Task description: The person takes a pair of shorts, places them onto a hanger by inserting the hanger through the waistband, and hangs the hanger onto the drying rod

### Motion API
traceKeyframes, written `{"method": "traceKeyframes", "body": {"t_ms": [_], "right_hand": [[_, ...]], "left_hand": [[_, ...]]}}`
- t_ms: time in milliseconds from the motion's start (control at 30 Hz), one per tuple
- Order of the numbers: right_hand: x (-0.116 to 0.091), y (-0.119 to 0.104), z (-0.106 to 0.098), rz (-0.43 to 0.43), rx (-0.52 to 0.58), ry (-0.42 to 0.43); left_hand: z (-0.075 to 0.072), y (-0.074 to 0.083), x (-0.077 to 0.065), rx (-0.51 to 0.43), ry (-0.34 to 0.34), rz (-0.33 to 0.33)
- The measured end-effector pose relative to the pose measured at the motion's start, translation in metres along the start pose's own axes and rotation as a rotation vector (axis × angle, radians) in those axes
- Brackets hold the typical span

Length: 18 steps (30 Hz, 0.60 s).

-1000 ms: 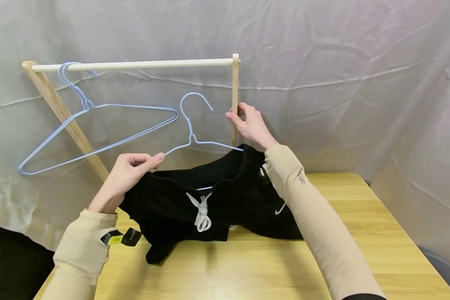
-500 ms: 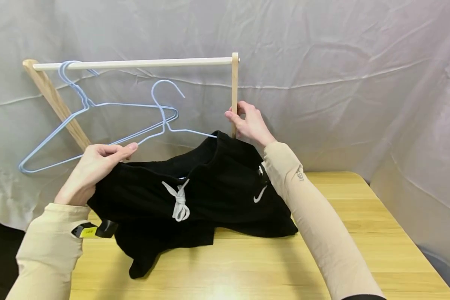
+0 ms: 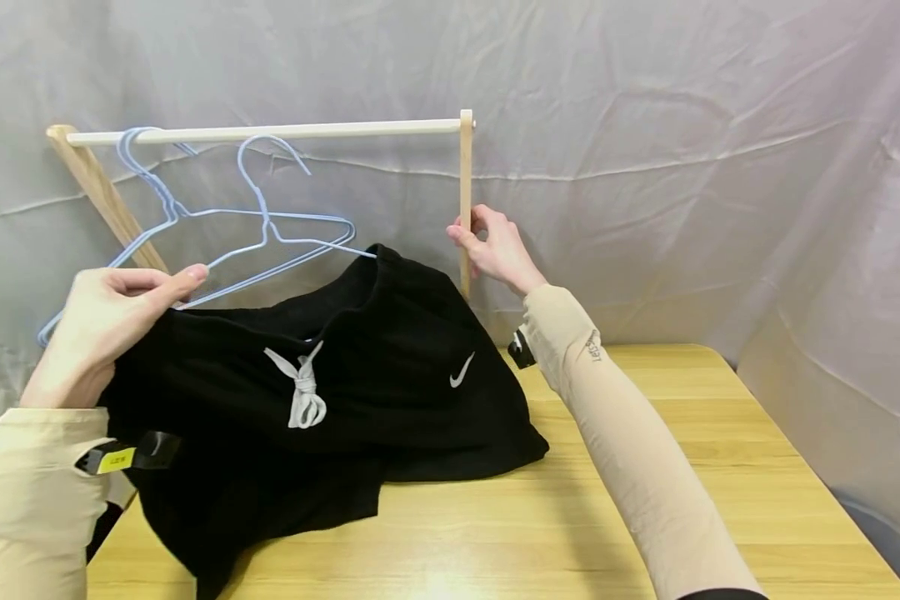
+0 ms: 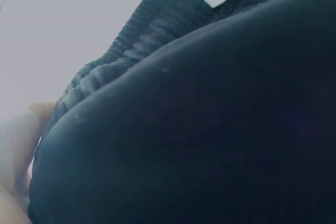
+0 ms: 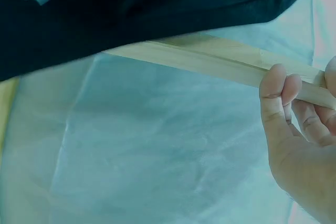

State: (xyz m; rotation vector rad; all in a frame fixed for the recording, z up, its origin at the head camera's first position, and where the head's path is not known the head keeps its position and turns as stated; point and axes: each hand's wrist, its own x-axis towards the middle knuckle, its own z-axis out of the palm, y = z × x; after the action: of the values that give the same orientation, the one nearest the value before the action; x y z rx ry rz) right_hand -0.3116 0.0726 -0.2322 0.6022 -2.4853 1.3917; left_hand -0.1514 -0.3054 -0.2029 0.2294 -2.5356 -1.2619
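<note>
My left hand [image 3: 108,325] pinches one shoulder of a light-blue wire hanger [image 3: 265,218] at the waistband of black shorts [image 3: 412,417]. The hanger's bar is inside the shorts, so its lower part is hidden. Its hook points up, and the top overlaps the lower edge of the white rail [image 3: 360,129] in the head view. A pale drawstring bow [image 3: 304,392] hangs at the front of the shorts. My right hand [image 3: 502,254] grips the wooden post [image 3: 466,175] of the rack between thumb and fingers. Black fabric fills most of the left wrist view.
More light-blue hangers [image 3: 168,200] hang at the rail's left end, partly behind the held one. A slanted wooden leg [image 3: 101,187] supports that end. Below lies a wood-grain table [image 3: 682,483]. Grey cloth [image 3: 645,100] covers the wall behind.
My left hand has carried the hanger and shorts leftward and up, toward the rail and the hanging hangers. My right hand has stayed on the post.
</note>
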Motion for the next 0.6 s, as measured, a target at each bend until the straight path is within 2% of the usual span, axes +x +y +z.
{"method": "traceKeyframes", "body": {"t_ms": [67, 200, 267, 433, 600], "right_hand": [[0.0, 0.001, 0.0, -0.002, -0.004, 0.002], [0.001, 0.002, 0.0, -0.008, -0.011, 0.008], [0.002, 0.002, 0.0, -0.01, -0.014, 0.008], [0.002, 0.004, 0.001, -0.01, -0.024, 0.003], [0.002, 0.003, 0.001, -0.021, -0.04, -0.002]], "left_hand": [[-0.004, 0.002, 0.0, 0.04, 0.067, -0.014], [-0.01, 0.006, 0.002, 0.165, 0.183, -0.081], [-0.012, 0.007, 0.004, 0.208, 0.251, -0.09], [-0.012, 0.007, 0.006, 0.207, 0.45, -0.065], [-0.008, 0.011, 0.006, 0.137, 0.594, -0.029]]}}
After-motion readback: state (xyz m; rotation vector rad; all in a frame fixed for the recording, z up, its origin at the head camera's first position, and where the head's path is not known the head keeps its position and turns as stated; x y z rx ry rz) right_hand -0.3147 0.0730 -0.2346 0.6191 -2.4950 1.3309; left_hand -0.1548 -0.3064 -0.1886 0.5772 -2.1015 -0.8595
